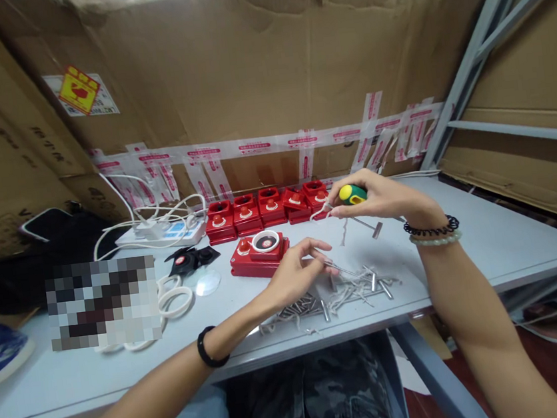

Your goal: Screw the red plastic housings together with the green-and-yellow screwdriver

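Observation:
My right hand (378, 199) is closed round a short screwdriver (353, 194) with a green and yellow handle, whose shaft points down and right toward the table; a thin white wire also runs from these fingers. My left hand (296, 273) hovers just above a pile of small metal pins and wire pieces (338, 294) and pinches a thin metal piece (338, 269) between thumb and fingers. A red plastic unit (258, 255) with a white ring on top lies just left of my left hand. Behind it stands a row of several red units (268, 209).
The grey table (503, 237) is backed by taped cardboard walls. At the left are a white power strip with cables (160, 232), white rings (176, 301), a clear disc (208, 283), black parts (188, 259) and a black bag (56, 248). A metal shelf frame (484, 31) rises on the right.

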The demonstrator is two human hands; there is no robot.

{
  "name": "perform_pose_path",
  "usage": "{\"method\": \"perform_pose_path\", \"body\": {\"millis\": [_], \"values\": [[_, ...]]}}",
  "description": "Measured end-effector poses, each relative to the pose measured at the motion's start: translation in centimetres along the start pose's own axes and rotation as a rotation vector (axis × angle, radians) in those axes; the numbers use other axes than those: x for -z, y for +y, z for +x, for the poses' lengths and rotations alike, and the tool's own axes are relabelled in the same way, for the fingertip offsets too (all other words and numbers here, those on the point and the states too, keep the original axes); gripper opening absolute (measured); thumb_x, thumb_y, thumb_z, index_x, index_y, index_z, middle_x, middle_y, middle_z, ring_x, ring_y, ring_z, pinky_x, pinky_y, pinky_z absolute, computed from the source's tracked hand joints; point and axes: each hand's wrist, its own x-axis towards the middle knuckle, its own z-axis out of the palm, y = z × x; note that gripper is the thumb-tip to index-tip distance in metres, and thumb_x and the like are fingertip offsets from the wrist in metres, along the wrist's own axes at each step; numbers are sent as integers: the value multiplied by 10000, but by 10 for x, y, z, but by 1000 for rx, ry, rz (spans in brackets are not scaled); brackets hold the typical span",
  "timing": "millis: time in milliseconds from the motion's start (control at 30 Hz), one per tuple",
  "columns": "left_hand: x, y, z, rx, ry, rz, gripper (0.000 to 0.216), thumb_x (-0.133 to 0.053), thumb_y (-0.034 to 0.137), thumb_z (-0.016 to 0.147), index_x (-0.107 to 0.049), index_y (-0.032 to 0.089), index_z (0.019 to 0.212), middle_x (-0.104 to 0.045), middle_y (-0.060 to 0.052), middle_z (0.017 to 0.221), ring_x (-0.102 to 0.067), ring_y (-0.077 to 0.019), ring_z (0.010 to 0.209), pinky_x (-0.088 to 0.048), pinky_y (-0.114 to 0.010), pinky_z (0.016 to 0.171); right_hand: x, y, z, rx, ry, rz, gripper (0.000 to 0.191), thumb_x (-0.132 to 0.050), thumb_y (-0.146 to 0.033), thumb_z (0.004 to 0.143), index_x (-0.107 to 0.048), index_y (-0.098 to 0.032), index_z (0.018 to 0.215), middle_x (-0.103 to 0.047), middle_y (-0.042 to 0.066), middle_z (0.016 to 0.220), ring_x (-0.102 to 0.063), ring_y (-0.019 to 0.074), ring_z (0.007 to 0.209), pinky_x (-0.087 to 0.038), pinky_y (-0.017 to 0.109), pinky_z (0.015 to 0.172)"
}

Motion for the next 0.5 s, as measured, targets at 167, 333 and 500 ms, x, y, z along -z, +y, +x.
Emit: {"method": "perform_pose_path", "body": {"millis": [167,333,500], "values": [[6,1,-7,-92,-67,438,142,-547,160,825,-595,146,958,-661,-32,792,-703,-169,718,-533,-262,647,-2,0,2,-7,86,6,283,-708,-431,740,-669,-163,819,-631,26,762,-532,128,670,-433,278,604],[9,9,-9,-257,38,735,227,-553,220,850,-611,146,1057,-696,-88,1000,-669,-144,674,-532,-263,627,-9,-1,6,33,86,41,278,-711,-419,740,-664,-159,828,-633,29,773,-534,127,679,-438,271,613],[9,10,-3,-295,151,717,313,-601,294,857,-585,152,1136,-690,-97,1052,-647,-145,680,-518,-270,625,-25,-4,12,100,37,109,262,-708,-391,748,-651,-151,834,-642,29,797,-547,127,702,-431,257,621]]}}
